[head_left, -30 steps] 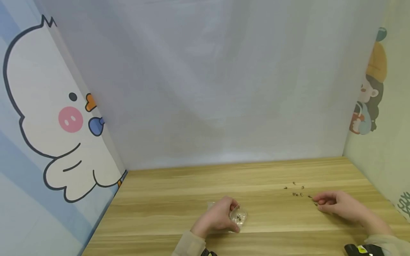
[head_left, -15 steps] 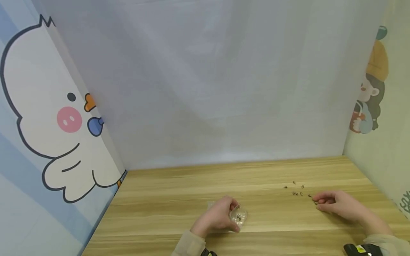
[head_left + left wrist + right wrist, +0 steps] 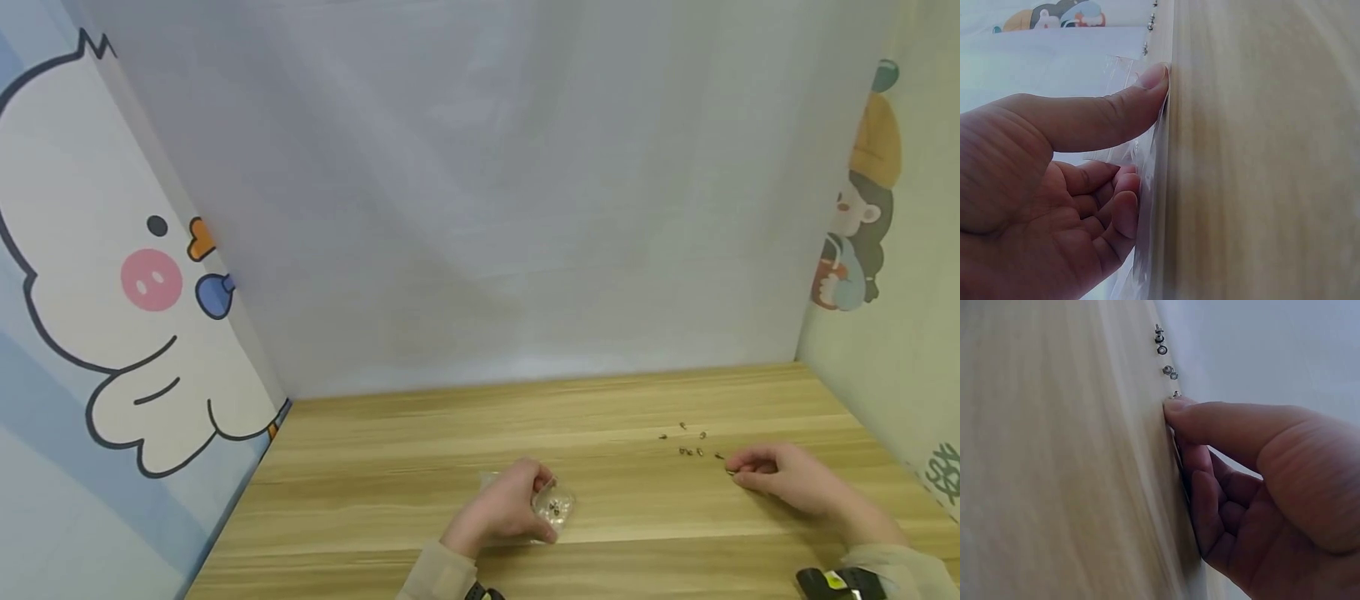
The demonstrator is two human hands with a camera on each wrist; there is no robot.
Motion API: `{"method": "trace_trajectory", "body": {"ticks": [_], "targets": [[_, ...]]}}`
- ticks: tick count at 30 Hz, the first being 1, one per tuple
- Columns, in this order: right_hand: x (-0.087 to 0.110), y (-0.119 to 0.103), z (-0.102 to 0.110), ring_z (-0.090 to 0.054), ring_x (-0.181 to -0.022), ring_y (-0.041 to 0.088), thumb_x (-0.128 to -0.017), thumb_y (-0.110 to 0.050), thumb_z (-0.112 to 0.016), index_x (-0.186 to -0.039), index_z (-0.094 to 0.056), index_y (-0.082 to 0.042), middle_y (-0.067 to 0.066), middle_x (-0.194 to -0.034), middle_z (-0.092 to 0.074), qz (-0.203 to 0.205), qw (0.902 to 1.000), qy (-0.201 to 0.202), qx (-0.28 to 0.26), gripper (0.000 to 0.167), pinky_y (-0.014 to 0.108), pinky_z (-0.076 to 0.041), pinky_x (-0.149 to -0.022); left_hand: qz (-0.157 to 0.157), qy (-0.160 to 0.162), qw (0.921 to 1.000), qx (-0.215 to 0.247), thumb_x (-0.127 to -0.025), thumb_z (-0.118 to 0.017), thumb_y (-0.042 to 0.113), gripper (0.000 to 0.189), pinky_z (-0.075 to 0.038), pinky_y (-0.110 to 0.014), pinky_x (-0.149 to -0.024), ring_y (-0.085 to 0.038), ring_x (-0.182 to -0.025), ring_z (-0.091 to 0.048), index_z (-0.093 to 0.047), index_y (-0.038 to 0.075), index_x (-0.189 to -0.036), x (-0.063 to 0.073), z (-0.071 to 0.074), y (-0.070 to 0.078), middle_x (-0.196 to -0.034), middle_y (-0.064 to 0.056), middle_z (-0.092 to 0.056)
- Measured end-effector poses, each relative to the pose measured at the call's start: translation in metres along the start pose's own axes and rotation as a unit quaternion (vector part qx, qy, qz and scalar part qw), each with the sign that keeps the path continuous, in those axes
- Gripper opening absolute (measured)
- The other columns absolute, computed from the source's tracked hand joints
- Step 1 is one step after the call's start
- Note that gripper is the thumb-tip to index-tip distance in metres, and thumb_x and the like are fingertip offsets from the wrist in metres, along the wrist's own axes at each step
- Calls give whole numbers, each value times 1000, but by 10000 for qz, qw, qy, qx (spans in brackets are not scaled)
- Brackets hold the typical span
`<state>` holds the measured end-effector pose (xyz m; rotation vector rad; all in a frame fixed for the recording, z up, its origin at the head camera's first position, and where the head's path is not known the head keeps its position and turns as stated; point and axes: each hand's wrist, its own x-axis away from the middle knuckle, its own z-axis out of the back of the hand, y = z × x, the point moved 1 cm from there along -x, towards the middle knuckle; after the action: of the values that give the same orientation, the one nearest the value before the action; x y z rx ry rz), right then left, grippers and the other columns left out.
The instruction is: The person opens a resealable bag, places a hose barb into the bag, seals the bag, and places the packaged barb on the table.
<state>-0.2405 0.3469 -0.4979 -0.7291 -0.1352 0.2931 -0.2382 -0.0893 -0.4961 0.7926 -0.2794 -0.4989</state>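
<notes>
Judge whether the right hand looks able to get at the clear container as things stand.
Probably yes: only tabletop shows between the right hand and the clear container, though the left hand holds it.

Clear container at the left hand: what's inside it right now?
A few small dark metal pieces show in the middle of the clear container. The left hand covers its left side, so anything lying there can't be seen.

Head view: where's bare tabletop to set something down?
Bare: tabletop left of the left hand, toward the printed left wall; the strip between that hand and the pale backdrop; the gap from clear container to right hand. Crowded: small metal parts by the right hand's fingertips.
</notes>
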Motion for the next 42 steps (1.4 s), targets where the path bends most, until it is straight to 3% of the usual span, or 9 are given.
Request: {"method": "trace_trajectory", "body": {"ticks": [20, 42], "targets": [[-1, 2, -2, -61, -86, -2, -102, -20, -74, -110, -78, -9, -3, -102, -73, 151, 9995, 108, 257, 15, 26, -53, -77, 86, -21, 9998, 156, -66, -100, 0, 68, -52, -29, -93, -10, -95, -54, -64, -1, -124, 2, 2, 5, -108, -1, -58], [0, 0, 1, -62, -88, -4, -102, -20, -74, -109, -78, -9, -4, -103, -74, 350, 9987, 63, 355, 13, 27, -54, -78, 49, 14, 10000, 3, -65, -102, 4, 69, -52, -28, -91, -10, -94, -56, -64, 1, -123, 2, 2, 4, -107, 0, -60]]}}
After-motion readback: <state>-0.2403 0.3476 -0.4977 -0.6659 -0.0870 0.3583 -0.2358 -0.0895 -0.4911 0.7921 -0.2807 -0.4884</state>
